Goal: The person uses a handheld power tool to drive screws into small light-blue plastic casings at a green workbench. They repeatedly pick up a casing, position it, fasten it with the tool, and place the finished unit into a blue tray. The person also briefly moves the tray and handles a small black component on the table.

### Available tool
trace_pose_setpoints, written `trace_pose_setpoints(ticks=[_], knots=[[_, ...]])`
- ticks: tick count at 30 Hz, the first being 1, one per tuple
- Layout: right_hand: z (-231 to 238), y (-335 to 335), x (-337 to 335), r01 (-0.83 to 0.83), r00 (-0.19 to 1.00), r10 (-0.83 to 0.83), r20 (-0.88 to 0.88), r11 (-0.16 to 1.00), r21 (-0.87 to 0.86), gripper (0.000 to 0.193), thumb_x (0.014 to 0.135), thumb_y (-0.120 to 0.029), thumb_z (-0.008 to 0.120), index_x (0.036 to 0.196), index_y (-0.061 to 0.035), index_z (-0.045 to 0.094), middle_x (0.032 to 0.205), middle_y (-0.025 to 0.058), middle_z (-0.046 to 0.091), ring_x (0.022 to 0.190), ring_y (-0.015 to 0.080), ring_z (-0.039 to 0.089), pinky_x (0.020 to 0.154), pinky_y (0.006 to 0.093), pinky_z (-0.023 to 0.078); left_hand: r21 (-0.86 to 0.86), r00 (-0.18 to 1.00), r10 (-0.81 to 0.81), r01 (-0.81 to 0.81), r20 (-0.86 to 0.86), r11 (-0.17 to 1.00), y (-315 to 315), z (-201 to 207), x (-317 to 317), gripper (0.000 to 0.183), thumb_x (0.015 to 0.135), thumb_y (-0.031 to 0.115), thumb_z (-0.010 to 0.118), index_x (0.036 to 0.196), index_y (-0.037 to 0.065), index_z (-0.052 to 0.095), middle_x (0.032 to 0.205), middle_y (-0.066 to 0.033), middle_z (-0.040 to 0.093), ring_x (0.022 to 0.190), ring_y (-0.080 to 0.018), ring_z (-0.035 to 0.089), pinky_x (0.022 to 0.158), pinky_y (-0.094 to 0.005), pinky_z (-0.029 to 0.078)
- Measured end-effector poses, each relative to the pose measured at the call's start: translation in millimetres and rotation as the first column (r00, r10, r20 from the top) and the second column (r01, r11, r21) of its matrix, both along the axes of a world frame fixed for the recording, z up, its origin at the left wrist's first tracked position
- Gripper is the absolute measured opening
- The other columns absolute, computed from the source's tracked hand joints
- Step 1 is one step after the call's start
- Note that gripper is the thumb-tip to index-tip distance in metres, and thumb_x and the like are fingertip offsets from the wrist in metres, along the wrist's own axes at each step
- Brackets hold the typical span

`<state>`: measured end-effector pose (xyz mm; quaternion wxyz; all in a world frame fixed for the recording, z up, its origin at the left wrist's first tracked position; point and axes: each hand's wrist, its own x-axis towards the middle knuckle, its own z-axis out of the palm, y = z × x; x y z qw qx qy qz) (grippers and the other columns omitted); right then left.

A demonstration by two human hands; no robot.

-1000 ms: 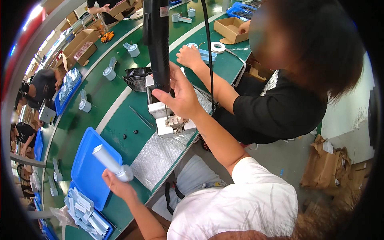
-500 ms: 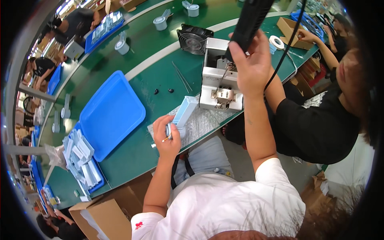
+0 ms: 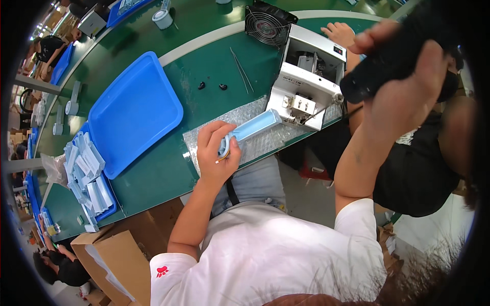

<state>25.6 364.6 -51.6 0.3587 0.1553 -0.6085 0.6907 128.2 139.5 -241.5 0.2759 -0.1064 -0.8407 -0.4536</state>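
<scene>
Left grip (image 3: 217, 153), mine: fingers curled round the circular end of one light-blue plastic part (image 3: 258, 125); its trough-shaped arm points to the front of a white metal machine (image 3: 302, 76), contact not discernible. Right grip (image 3: 408, 84), mine: wrapped about one black handheld tool (image 3: 375, 79), raised beside the machine. On the table (image 3: 201, 56): bubble wrap (image 3: 245, 113), beneath the part I hold; tweezers (image 3: 241, 70); two small black pieces (image 3: 201, 85); one blue tray (image 3: 138, 112); light-blue pieces (image 3: 88, 166), heaped beside it; one black fan (image 3: 266, 25), near the machine.
</scene>
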Motion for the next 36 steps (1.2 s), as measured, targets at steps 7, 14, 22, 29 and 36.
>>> trace_pose_setpoints(ticks=[7, 14, 22, 29, 36], knots=[[7.3, -36.6, -7.5, -0.026, 0.987, 0.013, -0.159, 0.996, -0.083, 0.045, 0.102, -0.04, 0.048, 0.121, 0.0011, 0.043, 0.076, 0.0121, 0.055, 0.047, 0.016, 0.052, 0.044, 0.0252, 0.045, -0.183, 0.996, -0.02, 0.003, -0.09, 0.983, -1.9, -2.3, 1.8, 0.023, 0.079, 0.004, 0.064, 0.101, 0.0, 0.067, 0.102, -0.0163, 0.062, 0.094, -0.031, 0.06, 0.082, -0.0379, 0.048], [-24.3, -19.9, -13.4, -0.042, 0.983, 0.063, -0.175, 0.992, 0.12, 0.044, 0.103, -0.04, 0.044, 0.108, 0.004, 0.048, 0.083, 0.0192, 0.062, 0.056, 0.0224, 0.059, 0.051, 0.0335, 0.052, 0.003, 0.998, -0.043, 0.043, 0.037, 0.999, 4.5, -9.2, 5.4, 0.028, 0.076, 0.002, 0.067, 0.104, 0.002, 0.068, 0.11, -0.0164, 0.059, 0.095, -0.0295, 0.06, 0.081, -0.0389, 0.049], [-33.3, -12.9, 15.6, -0.379, 0.898, 0.424, 0.118, 0.882, -0.28, 0.076, 0.088, -0.065, 0.056, 0.122, 0.0015, 0.046, 0.085, 0.0132, 0.058, 0.057, 0.0211, 0.057, 0.048, 0.0325, 0.047, -0.025, 0.998, -0.062, 0.062, 0.006, 0.998, -5.3, -10.4, 8.5, 0.029, 0.083, 0.002, 0.061, 0.111, 0.0, 0.063, 0.113, -0.0202, 0.059, 0.101, -0.0328, 0.06, 0.087, -0.0393, 0.049], [-14.0, -8.1, 35.8, -0.663, 0.748, 0.634, -0.196, 0.701, -0.263, 0.099, 0.085, -0.071, 0.053, 0.146, 0.0026, 0.029, 0.101, 0.0179, 0.047, 0.068, 0.0203, 0.053, 0.056, 0.0342, 0.047, 0.104, 0.987, -0.157, 0.153, 0.034, 0.983, -4.2, -13.9, 11.7, 0.031, 0.088, 0.002, 0.057, 0.119, 0.0, 0.055, 0.117, -0.0207, 0.052, 0.103, -0.0324, 0.054, 0.091, -0.0397, 0.045], [-35.4, -25.8, 24.3, -0.643, 0.761, 0.636, -0.126, 0.715, -0.276, 0.1, 0.081, -0.081, 0.048, 0.132, 0.0047, 0.046, 0.1, 0.0186, 0.047, 0.07, 0.0238, 0.054, 0.057, 0.0345, 0.047, 0.073, 0.969, -0.232, 0.227, 0.081, 0.971, -3.1, -18.0, 10.6, 0.029, 0.093, 0.004, 0.052, 0.121, 0.0, 0.054, 0.12, -0.0216, 0.052, 0.108, -0.0347, 0.055, 0.095, -0.0415, 0.045]])
